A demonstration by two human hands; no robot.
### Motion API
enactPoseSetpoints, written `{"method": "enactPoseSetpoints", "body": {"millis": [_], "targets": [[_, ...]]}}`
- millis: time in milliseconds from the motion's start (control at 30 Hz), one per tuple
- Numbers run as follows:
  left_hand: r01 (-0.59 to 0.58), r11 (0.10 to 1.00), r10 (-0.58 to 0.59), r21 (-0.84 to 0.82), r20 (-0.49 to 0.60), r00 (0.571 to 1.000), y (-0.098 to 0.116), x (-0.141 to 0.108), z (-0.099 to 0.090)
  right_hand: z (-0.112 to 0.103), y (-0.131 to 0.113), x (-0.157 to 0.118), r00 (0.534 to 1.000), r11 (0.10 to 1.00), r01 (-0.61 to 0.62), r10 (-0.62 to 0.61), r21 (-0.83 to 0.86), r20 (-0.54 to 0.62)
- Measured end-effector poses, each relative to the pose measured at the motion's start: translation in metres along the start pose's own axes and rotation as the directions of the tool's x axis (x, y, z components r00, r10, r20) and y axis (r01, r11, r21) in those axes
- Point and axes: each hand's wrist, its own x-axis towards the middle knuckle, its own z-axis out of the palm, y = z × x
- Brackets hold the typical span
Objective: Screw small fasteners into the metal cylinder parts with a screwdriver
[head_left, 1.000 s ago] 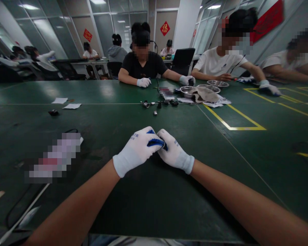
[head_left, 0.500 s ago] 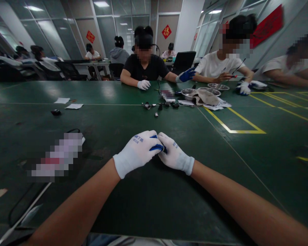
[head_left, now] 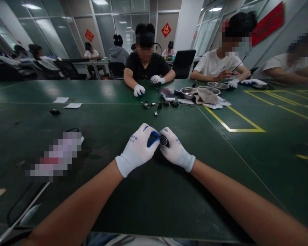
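Note:
In front of me, over the green table, both white-gloved hands meet at a small round part [head_left: 163,140]. Its open end, a pale metal-looking ring with a dark inside, faces me; its exact kind is unclear. My right hand [head_left: 175,149] is closed around the part from the right, its far side hidden by the fingers. From the left, my left hand [head_left: 140,141] pinches against the part's edge, with a gap between thumb and forefinger showing the blue palm coating. Beyond the hands, a small shiny metal piece [head_left: 155,113] lies on the table.
Several small dark and metal parts [head_left: 147,105] lie farther off, near metal bowls [head_left: 188,92] and a grey cloth [head_left: 205,96]. Left are a dark object [head_left: 54,111], white papers [head_left: 73,105] and a blurred item [head_left: 58,155] with a cable. Co-workers sit opposite.
My hands have turned, bringing the part's ringed end into view. My left thumb and forefinger have parted more. The co-worker opposite has drawn a raised gloved hand back in front of the chest.

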Motion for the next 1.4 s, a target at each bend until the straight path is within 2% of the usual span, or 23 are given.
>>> {"method": "enactPoseSetpoints", "body": {"millis": [67, 167, 233, 433, 567, 700, 767, 1000, 1100, 1200, 1400], "targets": [[0.031, 1.0, -0.031, -0.002, 0.046, 0.998, -0.007, -0.001, -0.001, -0.003, 0.002, 0.0, 1.0, 1.0, -0.017, 0.017, -0.005, -0.022], [0.048, 0.997, -0.062, 0.06, 0.249, 0.967, -0.015, -0.002, -0.002, -0.008, 0.003, 0.0, 0.999, 0.999, -0.037, 0.038, 0.004, -0.036], [0.039, 0.995, -0.07, 0.097, 0.333, 0.94, -0.019, -0.002, 0.0, -0.01, 0.003, 0.0, 0.998, 0.999, -0.045, 0.045, 0.003, -0.036], [-0.02, 0.989, -0.039, 0.148, 0.386, 0.922, -0.022, 0.001, 0.003, -0.009, 0.001, 0.0, 0.999, 0.999, -0.048, 0.048, 0.001, -0.025], [0.043, 0.998, -0.057, 0.049, 0.341, 0.938, -0.017, 0.001, -0.003, -0.009, 0.0, 0.0, 0.999, 0.999, -0.036, 0.036, 0.009, -0.009], [0.121, 0.974, -0.08, -0.194, 0.208, 0.975, -0.007, 0.002, -0.009, -0.009, -0.001, 0.0, 0.999, 0.999, -0.034, 0.033, 0.022, 0.007], [0.136, 0.943, -0.083, -0.303, 0.182, 0.98, -0.003, 0.002, -0.01, -0.009, -0.001, 0.0, 0.999, 0.998, -0.046, 0.046, 0.035, 0.009], [0.243, 0.837, -0.11, -0.491, 0.283, 0.953, -0.001, 0.004, -0.011, -0.01, -0.005, 0.0, 0.997, 0.997, -0.054, 0.051, 0.062, 0.056], [0.277, 0.809, -0.13, -0.519, 0.302, 0.945, -0.003, 0.005, -0.013, -0.011, -0.005, 0.0, 0.997, 0.996, -0.046, 0.042, 0.074, 0.059], [0.252, 0.83, -0.12, -0.498, 0.282, 0.952, -0.002, 0.004, -0.014, -0.011, -0.004, 0.0, 0.997, 0.996, -0.053, 0.048, 0.073, 0.065], [0.039, 0.959, 0.017, -0.28, 0.192, 0.981, 0.001, 0.001, -0.01, -0.011, -0.004, 0.0, 0.995, 0.999, -0.006, 0.001, 0.052, 0.097]]}}
